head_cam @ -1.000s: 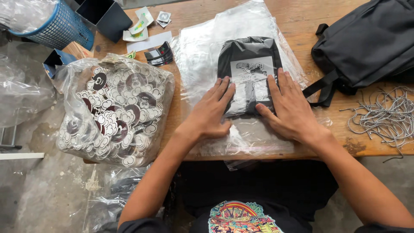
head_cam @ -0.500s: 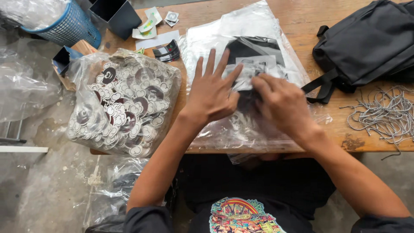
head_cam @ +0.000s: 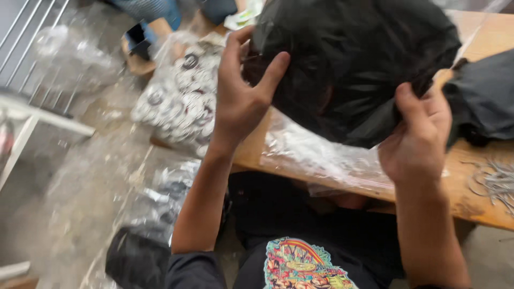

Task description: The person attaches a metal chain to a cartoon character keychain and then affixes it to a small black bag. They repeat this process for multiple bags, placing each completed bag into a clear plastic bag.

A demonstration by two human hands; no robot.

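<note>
Both hands are up off the wooden table (head_cam: 476, 206), and between them hangs a black garment in a clear plastic bag (head_cam: 353, 64), lifted close to the camera so it fills the upper middle of the view. The left hand (head_cam: 241, 101) clamps the garment's left edge, thumb pressed onto the front and the fingers curled round behind it. The right hand (head_cam: 417, 134) grips the garment's lower right corner, fingers closed tight over bunched black fabric, thumb pointing up. The picture is blurred, so how the plastic sits around the cloth is hard to tell. Directly below the garment, a crumpled sheet of clear plastic (head_cam: 316, 152) lies on the table and spills over its near edge. Right of the garment, a dark bag (head_cam: 482, 101) rests on the table, and below that, near the table's right edge, sits a heap of grey cords (head_cam: 495, 182). Left of the garment, a big clear sack of round black-and-white badges (head_cam: 182, 99) sits at the table's left end. Further left and lower, more clear plastic wrapping (head_cam: 80, 198) is strewn over the floor. Under the garment, at the bottom, the person's black shirt shows a colourful print (head_cam: 302, 267).
</note>
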